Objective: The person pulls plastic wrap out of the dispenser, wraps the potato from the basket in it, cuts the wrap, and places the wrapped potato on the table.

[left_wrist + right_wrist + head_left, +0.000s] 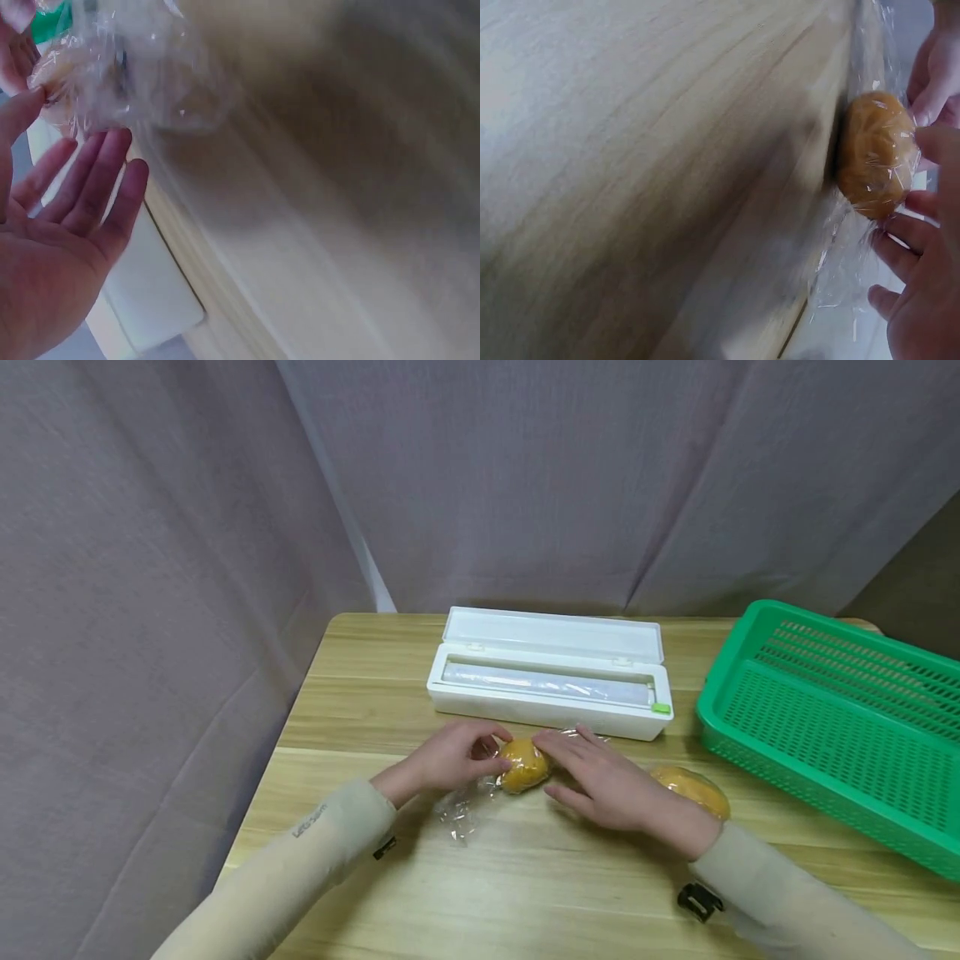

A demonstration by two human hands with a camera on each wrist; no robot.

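Note:
A rounded orange-yellow fruit (523,766) in clear cling film (832,277) rests on the wooden table between both hands. My left hand (461,753) holds its left end between thumb and forefinger; the other fingers (105,172) are extended in the left wrist view. From the right, my right hand (603,781) touches the film and the fruit with nearly straight fingers. Loose crumpled film (457,818) trails beneath the left hand. Partly hidden behind the right forearm lies a second shiny orange-yellow fruit (693,789). Its exact kind is unclear.
Behind the hands stands a white cling film dispenser (547,710), lid raised, with a film roll (547,683) and a green slider (661,708). A green plastic basket (825,768) occupies the right side. Grey curtains (510,485) hang behind the wooden table (360,693).

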